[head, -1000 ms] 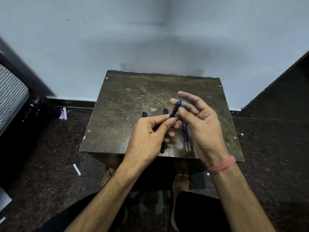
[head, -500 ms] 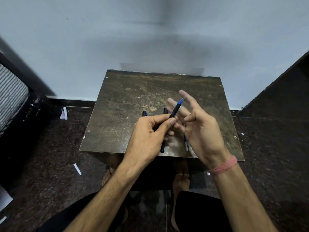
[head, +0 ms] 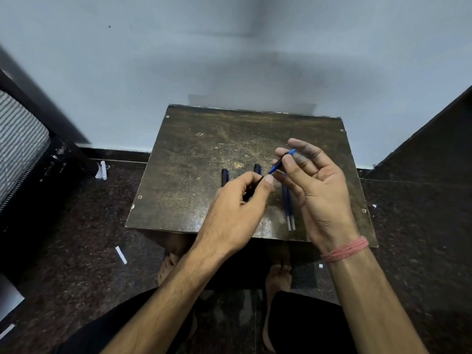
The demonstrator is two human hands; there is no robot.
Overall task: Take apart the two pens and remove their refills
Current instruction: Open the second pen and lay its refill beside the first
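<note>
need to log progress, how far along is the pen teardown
Looks done: two refills lie side by side on the table, with two dark pen pieces further back. In hand: the left hand and right hand hold a blue-tipped pen part between them. Left: probably just separating or setting down that part.

hidden: pen (head: 279,163) lower barrel, inside left hand (head: 237,208) | refills' (head: 288,210) tops, behind right hand (head: 319,190)
</note>
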